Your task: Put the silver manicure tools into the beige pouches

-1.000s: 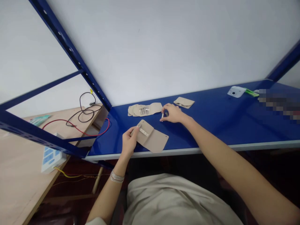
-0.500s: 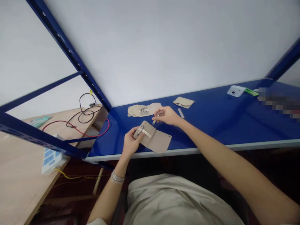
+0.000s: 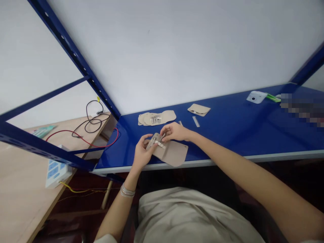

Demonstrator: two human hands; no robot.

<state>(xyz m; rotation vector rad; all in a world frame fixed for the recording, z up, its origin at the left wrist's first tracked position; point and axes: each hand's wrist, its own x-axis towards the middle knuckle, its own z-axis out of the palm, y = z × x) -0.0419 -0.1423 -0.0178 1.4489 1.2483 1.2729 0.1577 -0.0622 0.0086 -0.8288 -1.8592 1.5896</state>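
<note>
My left hand (image 3: pixel 143 152) grips the near end of a beige fabric pouch (image 3: pixel 173 153), which lies open on the blue shelf. Small metal pieces sit in pale loops on the pouch. My right hand (image 3: pixel 174 132) is just beyond, pinching a small metal stick (image 3: pixel 162 136) above the pouch. A second beige pouch (image 3: pixel 158 118) lies farther back and holds a row of metal pieces. A small beige flap (image 3: pixel 198 109) lies to the right of it. A loose metal strip (image 3: pixel 195 121) and a shorter metal piece (image 3: pixel 180 123) rest near my right hand.
The glossy blue shelf (image 3: pixel 222 135) has a pale front edge and blue steel uprights. A white instant camera (image 3: pixel 256 97) and a green item (image 3: pixel 273 98) stand far right beside a pixelated patch. Red and black wires (image 3: pixel 93 126) and a power strip (image 3: pixel 57 172) lie left.
My right hand has moved left and nearer, over the pouch, with the small metal stick. The pouch has shifted slightly right. A metal strip and a shorter piece now show on the shelf.
</note>
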